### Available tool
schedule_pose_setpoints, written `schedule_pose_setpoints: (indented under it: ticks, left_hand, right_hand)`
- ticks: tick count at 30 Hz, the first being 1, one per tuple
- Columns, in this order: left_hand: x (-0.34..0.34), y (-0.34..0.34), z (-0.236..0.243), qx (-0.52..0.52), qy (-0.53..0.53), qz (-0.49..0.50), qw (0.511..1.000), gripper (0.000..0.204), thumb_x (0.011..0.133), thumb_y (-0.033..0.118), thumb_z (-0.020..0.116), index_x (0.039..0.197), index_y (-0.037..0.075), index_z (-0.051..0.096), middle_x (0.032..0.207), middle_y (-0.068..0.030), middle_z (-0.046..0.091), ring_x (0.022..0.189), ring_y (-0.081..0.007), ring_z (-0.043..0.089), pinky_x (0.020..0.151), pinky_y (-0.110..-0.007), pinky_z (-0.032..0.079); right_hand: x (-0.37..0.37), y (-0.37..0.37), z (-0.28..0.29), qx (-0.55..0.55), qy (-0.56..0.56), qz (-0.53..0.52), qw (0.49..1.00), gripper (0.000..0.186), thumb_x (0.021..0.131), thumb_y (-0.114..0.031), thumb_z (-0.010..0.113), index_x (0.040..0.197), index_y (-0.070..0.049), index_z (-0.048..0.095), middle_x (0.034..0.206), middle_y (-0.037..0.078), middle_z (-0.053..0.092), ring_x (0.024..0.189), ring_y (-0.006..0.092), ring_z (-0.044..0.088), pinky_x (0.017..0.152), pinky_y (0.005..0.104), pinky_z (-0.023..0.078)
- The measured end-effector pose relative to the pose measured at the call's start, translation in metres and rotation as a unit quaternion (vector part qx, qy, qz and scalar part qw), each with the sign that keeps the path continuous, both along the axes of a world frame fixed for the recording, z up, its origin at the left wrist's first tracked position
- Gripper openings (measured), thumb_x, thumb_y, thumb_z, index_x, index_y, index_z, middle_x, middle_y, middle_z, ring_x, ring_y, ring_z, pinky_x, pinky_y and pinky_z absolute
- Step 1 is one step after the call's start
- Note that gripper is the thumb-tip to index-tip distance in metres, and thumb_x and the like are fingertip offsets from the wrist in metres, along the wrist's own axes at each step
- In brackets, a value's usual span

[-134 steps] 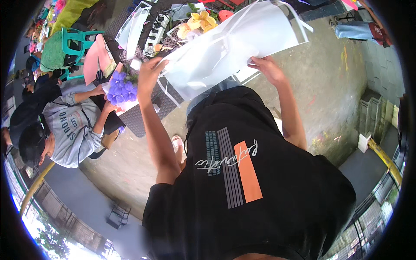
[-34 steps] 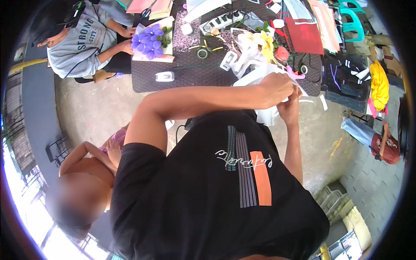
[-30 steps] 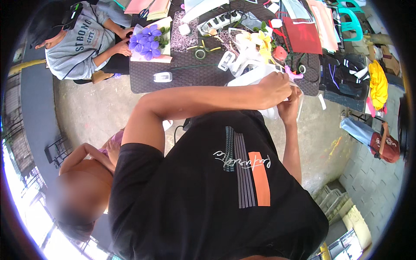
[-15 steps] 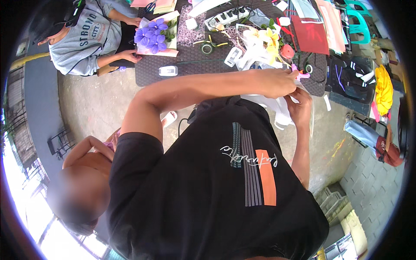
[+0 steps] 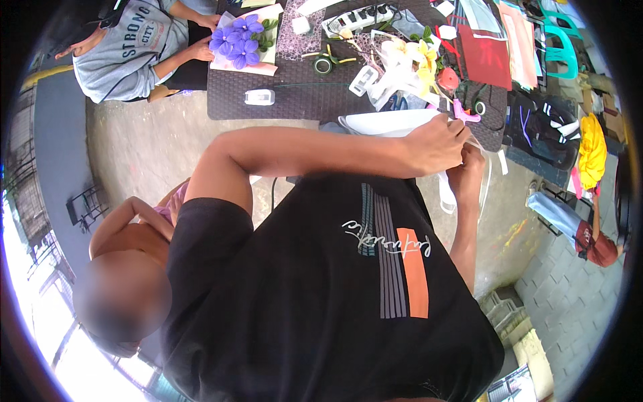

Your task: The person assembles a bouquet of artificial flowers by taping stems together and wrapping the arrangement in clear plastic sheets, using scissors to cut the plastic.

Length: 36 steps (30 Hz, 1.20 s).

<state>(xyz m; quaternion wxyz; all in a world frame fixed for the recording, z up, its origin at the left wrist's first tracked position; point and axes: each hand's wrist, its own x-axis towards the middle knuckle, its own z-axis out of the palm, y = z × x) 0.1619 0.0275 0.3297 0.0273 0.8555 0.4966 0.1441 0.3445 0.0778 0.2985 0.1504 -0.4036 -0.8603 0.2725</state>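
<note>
Holds a white wrapping sheet point(image 5: 380, 123), just right of the frame's upper centre, by its right end in closed left hand point(image 5: 439, 145) and closed right hand point(image 5: 469, 169), close together apparently for steadiness.

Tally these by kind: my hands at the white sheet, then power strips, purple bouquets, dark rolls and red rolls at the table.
Hands (left hand, right hand): 2
Power strip: 1
Purple bouquet: 1
Dark rolls: 2
Red roll: 1
Total: 7

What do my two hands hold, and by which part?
Your left hand and right hand hold the white sheet near its right end; the exact spot is hidden.
</note>
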Motion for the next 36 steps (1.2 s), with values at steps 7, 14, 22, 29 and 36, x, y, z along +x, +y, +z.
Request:
schedule_pose_setpoints:
  ticks: [7,14,22,29,36]
  left_hand:
    - [-0.011,0.006,-0.004,-0.029,-0.054,-0.065,0.996,0.008,0.078,0.016,0.07,0.08,0.011,0.076,0.11,-0.0073,0.063,0.113,-0.0228,0.058,0.075,-0.037,0.056]
    - [-0.005,-0.007,0.02,0.02,0.017,-0.061,0.998,0.011,0.078,0.019,0.069,0.076,0.012,0.076,0.106,-0.0049,0.063,0.108,-0.0205,0.058,0.073,-0.033,0.054]
    - [-0.006,-0.01,0.016,0.054,0.011,-0.085,0.995,0.014,0.079,0.02,0.067,0.074,0.009,0.075,0.107,-0.0063,0.064,0.105,-0.0208,0.057,0.069,-0.031,0.056]
    - [-0.016,-0.017,0.022,0.041,-0.022,-0.123,0.991,0.016,0.078,0.018,0.065,0.074,0.005,0.074,0.11,-0.0111,0.062,0.105,-0.0232,0.058,0.071,-0.032,0.056]
    - [-0.032,-0.023,0.02,-0.042,-0.018,-0.12,0.992,0.02,0.081,0.023,0.069,0.085,0.003,0.072,0.103,-0.0124,0.062,0.102,-0.0269,0.064,0.067,-0.037,0.057]
  right_hand:
    - [0.004,-0.001,0.005,0.056,0.031,0.068,0.996,0.024,0.069,0.007,0.073,0.093,0.006,0.073,0.098,0.021,0.073,0.084,0.0357,0.072,0.071,0.0399,0.056]
    - [-0.007,-0.001,0.026,0.013,0.037,0.035,0.999,0.016,0.071,0.007,0.071,0.087,0.007,0.07,0.084,0.019,0.072,0.08,0.0339,0.072,0.067,0.0376,0.053]
    - [-0.001,-0.005,0.025,0.005,0.038,0.033,0.999,0.019,0.072,0.007,0.071,0.09,0.007,0.069,0.085,0.019,0.071,0.081,0.0343,0.071,0.071,0.0385,0.053]
    - [0.017,0.007,0.001,0.046,-0.032,0.018,0.998,0.02,0.075,0.006,0.07,0.095,0.003,0.071,0.09,0.021,0.07,0.077,0.0391,0.068,0.072,0.0431,0.052]
    - [0.023,-0.009,0.007,0.009,-0.013,0.069,0.998,0.027,0.077,0.01,0.068,0.102,0.001,0.071,0.105,0.016,0.069,0.096,0.0367,0.066,0.079,0.0452,0.053]
